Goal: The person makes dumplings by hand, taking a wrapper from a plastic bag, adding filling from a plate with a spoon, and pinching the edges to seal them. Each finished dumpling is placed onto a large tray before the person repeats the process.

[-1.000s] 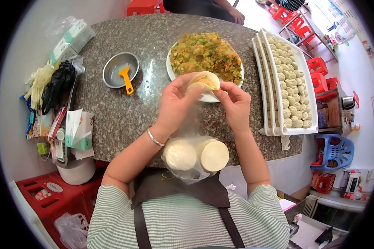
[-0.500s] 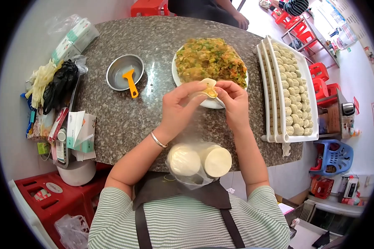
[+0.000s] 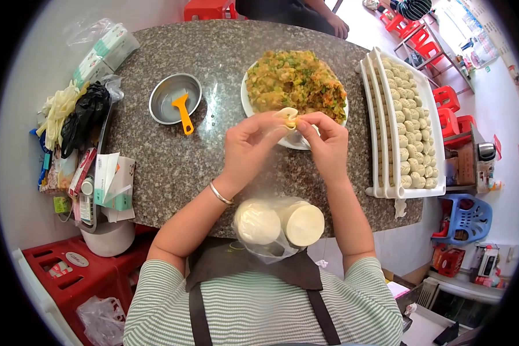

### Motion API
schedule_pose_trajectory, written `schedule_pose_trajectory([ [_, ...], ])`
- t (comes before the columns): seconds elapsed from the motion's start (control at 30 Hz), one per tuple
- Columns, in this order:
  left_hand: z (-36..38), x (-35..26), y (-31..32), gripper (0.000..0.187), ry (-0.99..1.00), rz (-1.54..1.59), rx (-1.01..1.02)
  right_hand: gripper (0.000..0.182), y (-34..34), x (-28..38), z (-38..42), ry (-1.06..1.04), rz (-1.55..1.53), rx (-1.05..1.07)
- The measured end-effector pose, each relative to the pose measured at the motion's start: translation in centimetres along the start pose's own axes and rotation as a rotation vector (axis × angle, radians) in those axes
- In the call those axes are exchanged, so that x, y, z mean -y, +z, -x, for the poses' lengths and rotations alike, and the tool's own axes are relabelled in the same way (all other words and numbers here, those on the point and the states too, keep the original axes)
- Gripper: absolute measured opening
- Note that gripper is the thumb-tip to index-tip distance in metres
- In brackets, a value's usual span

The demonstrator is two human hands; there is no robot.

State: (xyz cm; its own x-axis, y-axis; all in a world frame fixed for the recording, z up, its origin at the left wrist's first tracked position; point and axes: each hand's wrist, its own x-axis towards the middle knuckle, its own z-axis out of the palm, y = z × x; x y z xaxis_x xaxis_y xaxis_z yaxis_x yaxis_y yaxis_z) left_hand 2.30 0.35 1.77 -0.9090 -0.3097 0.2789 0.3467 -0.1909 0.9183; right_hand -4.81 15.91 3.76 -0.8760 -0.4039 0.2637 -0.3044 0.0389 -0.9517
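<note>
Both hands up over the near rim of the filling plate (image 3: 245,104), pinching one dumpling (image 3: 287,118) between them. Left hand (image 3: 249,144) clamped on wrapper's left side, fingers curled round it; right hand (image 3: 327,141) clamped on right side, thumb and forefinger at the seam. Wrapper folded over, a bit of yellow filling showing at the open edge, so seal looks partly done, not closed.

Progress, judged from layout: stacked white trays (image 3: 429,98) at right, top one nearly full of finished dumplings in rows, little free space showing. Mound of filling (image 3: 294,81) on plate large, so plenty left. Bag of round wrappers (image 3: 278,224) at near tabletop edge, two stacks showing, both thick.

Also on granite tabletop (image 3: 173,155): steel bowl (image 3: 166,95) with orange-handled scraper (image 3: 183,112), left of plate, untouched. Clutter of gloves, boxes and packets along left edge. Another person's hand (image 3: 337,26) at far side, not involved.
</note>
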Motion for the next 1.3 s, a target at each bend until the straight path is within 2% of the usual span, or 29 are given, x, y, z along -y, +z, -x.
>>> schedule_pose_trajectory([
  [0.03,0.0,0.1,0.0,0.020,0.027,-0.012,0.018,0.013,-0.1,0.0,-0.1,0.082,0.003,0.013],
  [0.13,0.0,0.2,0.0,0.021,0.051,-0.017,0.038,0.014,0.2,0.4,-0.2,0.137,-0.113,-0.034],
  [0.37,0.2,-0.1,0.3,0.019,-0.023,0.054,0.018,0.014,0.2,0.1,-0.2,0.117,-0.098,-0.018],
  [0.47,0.3,0.0,0.3,0.013,-0.036,0.052,-0.004,0.012,0.1,-0.2,-0.1,0.088,-0.061,0.021],
  [0.53,0.2,0.0,0.3,0.012,-0.082,0.039,-0.050,0.010,0.4,0.4,0.1,-0.026,0.100,-0.020],
  [0.67,0.0,0.0,-0.2,0.013,-0.136,0.027,-0.083,0.009,0.6,0.7,0.1,-0.133,0.155,-0.014],
  [0.77,-0.1,-0.1,-0.3,0.016,-0.099,-0.074,0.013,0.009,0.5,0.7,0.2,-0.172,0.202,-0.024],
  [0.87,-0.2,-0.8,0.3,0.020,-0.079,0.060,-0.014,0.010,0.0,0.5,0.0,-0.052,0.145,-0.069],
  [0.93,-0.1,-0.4,-0.2,0.021,-0.144,0.036,0.037,0.011,-0.7,0.2,-0.2,0.128,0.024,0.034],
  [0.97,-0.1,-0.3,-0.2,0.021,-0.146,0.037,0.036,0.011,-0.7,0.1,-0.3,0.130,0.025,0.034],
  [1.07,-0.1,-0.1,-0.2,0.018,-0.102,0.045,0.060,0.011,-0.7,0.1,-0.3,0.094,-0.001,0.038],
  [1.13,0.0,0.1,-0.2,0.016,-0.075,0.082,0.057,0.011,-0.4,0.6,0.0,-0.031,0.131,0.016],
  [1.23,0.2,-0.2,-0.2,0.017,-0.182,-0.005,0.002,0.010,0.3,0.4,0.3,-0.118,0.211,-0.041],
  [1.3,-0.1,-0.2,-0.3,0.020,-0.157,-0.011,0.000,0.009,0.2,0.7,0.3,-0.159,0.253,-0.029],
])
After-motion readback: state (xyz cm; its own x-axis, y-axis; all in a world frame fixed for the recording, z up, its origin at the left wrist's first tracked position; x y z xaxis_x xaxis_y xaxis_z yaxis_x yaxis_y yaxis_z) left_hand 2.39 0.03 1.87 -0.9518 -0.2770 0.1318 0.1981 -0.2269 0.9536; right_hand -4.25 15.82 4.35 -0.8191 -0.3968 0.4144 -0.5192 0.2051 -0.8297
